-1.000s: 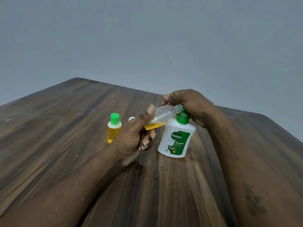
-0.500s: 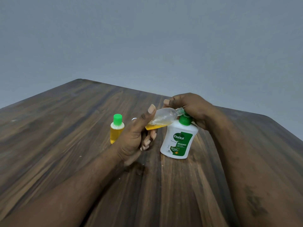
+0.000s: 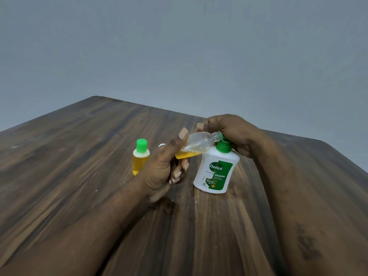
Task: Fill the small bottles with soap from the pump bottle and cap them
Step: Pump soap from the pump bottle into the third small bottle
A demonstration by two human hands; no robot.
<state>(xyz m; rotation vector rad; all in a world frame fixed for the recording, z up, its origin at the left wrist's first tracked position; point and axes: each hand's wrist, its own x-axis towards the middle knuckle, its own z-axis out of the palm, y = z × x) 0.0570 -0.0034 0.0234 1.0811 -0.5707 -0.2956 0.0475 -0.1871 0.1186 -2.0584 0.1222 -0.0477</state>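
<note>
My left hand [image 3: 165, 168] grips a small clear bottle [image 3: 196, 147], tilted almost flat with its open neck against the pump nozzle. Yellow soap lies in the bottle's lower end. The white pump bottle [image 3: 216, 170] with a green label and green collar stands on the table and leans a little. My right hand [image 3: 233, 132] is closed over its pump head, which is hidden under the fingers. A second small bottle [image 3: 140, 158], full of yellow soap and closed with a green cap, stands upright to the left of my left hand.
The dark wooden table [image 3: 79, 176] runs to a far edge against a plain grey wall. A small white object [image 3: 161, 145], mostly hidden, peeks out behind my left hand.
Both hands and the two bottles they hold have stayed together. The view has shifted slightly, and the pump bottle leans a little less than a second ago.
</note>
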